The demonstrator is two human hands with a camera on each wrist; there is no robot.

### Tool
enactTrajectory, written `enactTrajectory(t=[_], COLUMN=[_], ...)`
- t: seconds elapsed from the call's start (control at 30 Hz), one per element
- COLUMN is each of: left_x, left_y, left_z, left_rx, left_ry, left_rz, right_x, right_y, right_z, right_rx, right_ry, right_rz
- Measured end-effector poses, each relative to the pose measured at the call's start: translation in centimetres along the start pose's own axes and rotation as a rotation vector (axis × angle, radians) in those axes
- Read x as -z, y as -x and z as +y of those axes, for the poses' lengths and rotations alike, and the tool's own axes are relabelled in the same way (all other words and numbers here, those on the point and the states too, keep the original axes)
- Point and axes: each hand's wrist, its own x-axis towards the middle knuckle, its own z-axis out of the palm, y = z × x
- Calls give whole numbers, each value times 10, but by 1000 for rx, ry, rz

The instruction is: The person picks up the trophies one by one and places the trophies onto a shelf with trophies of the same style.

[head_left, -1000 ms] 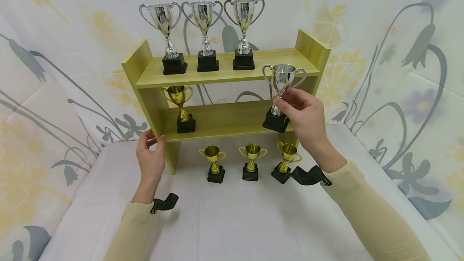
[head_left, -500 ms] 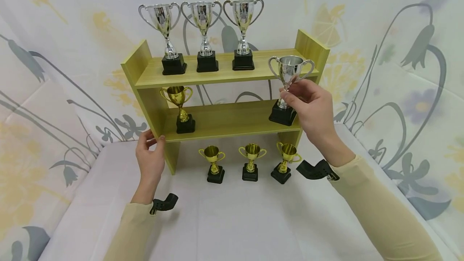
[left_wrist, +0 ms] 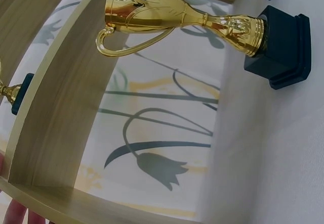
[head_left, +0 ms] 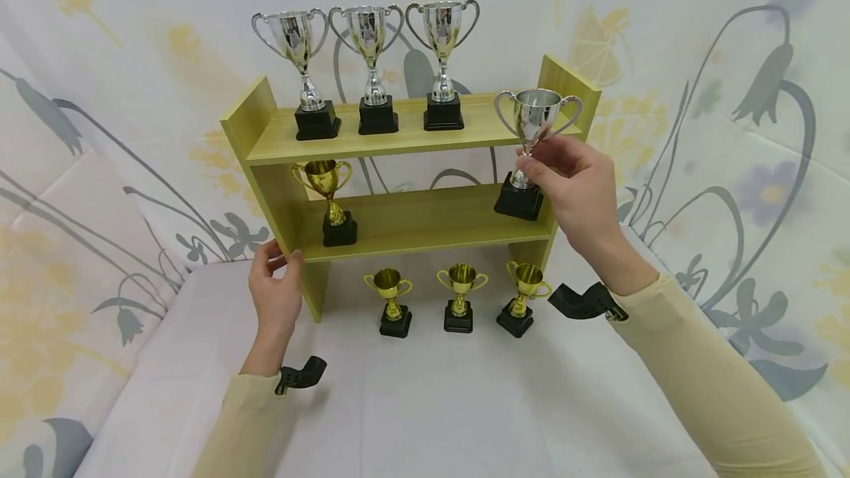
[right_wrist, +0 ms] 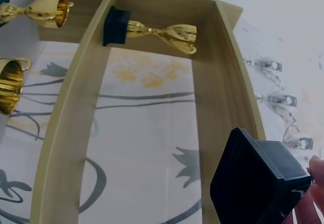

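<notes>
Head view: a silver trophy (head_left: 535, 118) is being held by the right hand (head_left: 587, 190), its stem being pinched between thumb and fingers; it is being kept slightly tilted, its black base (head_left: 518, 199) being shown in front of the shelf unit's right end. The shelf unit (head_left: 425, 221) is being gripped by the left hand (head_left: 275, 290) at its left side panel, thumb in front, fingers curled behind. Three silver trophies (head_left: 375, 39) are being carried by the top board, one gold trophy (head_left: 335, 201) by the board below, at left. Three gold trophies (head_left: 459, 293) are being supported upright by the table (head_left: 451, 404). Left wrist view: the panel is being held by fingers only partly shown at lower left; one table trophy is being seen close up. Right wrist view: the held trophy's base underside is being shown near the upper board, fingers being partly cut off at the right edge; whether the board is being touched cannot be told.
</notes>
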Motion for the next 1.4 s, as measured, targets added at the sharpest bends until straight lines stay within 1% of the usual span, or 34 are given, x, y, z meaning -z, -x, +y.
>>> enactTrajectory(t=[0.17, 0.27, 0.57, 0.87, 1.03, 1.2, 1.4], left_x=[0, 0, 0, -1, -1, 0, 0], left_y=[0, 0, 1, 0, 0, 1, -1], left_z=[-3, -2, 1, -2, -2, 1, -2], left_rx=[6, 7, 8, 14, 10, 9, 22], left_ry=[-18, -19, -6, -14, -12, -7, -7], left_rz=[4, 2, -3, 5, 4, -5, -7], right_x=[3, 5, 7, 9, 10, 11, 12], right_y=[-6, -9, -13, -22, -27, -31, -35], right_z=[-5, -7, -12, -17, -22, -25, -27], right_rx=[-13, -21, -28, 17, 14, 12, 18], right_ry=[37, 30, -39, -46, -80, -99, -127], right_rz=[24, 35, 25, 50, 66, 63, 55])
